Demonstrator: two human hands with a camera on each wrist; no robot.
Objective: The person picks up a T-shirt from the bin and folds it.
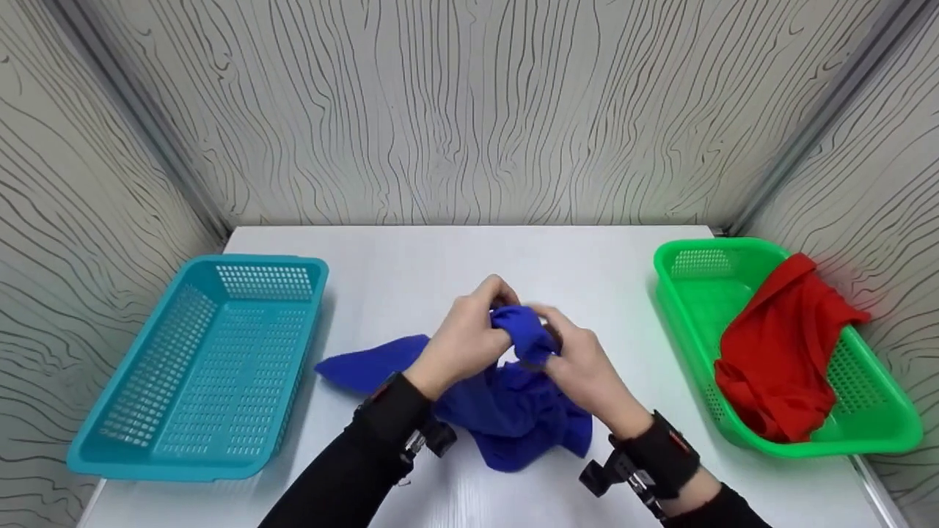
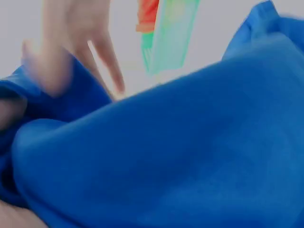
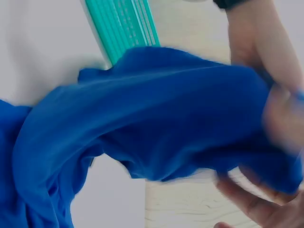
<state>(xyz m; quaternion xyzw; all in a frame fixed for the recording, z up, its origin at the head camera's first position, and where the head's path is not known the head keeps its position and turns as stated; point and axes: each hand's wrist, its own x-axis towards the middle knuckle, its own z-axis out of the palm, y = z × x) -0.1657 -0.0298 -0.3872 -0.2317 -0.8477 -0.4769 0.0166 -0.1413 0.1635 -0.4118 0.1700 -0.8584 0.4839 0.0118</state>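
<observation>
A crumpled blue cloth (image 1: 513, 422) lies over the middle of the white table, one pointed end stretching to the left. My left hand (image 1: 463, 334) pinches a gathered upper part of it between thumb and fingers. Facing it, my right hand (image 1: 585, 361) grips the same bunched part, which is lifted above the rest. In the left wrist view the blue cloth (image 2: 190, 147) fills most of the picture and hides much of the left hand. A long fold of the cloth (image 3: 152, 104) hangs across the right wrist view, where the fingertips are blurred.
A teal plastic basket (image 1: 196, 471) with perforated sides stands on the left of the table. On the right is a green basket (image 1: 678, 345) with a red cloth (image 1: 785, 352) draped inside and over its far-right rim. Wood-patterned panels (image 1: 469, 117) enclose the table.
</observation>
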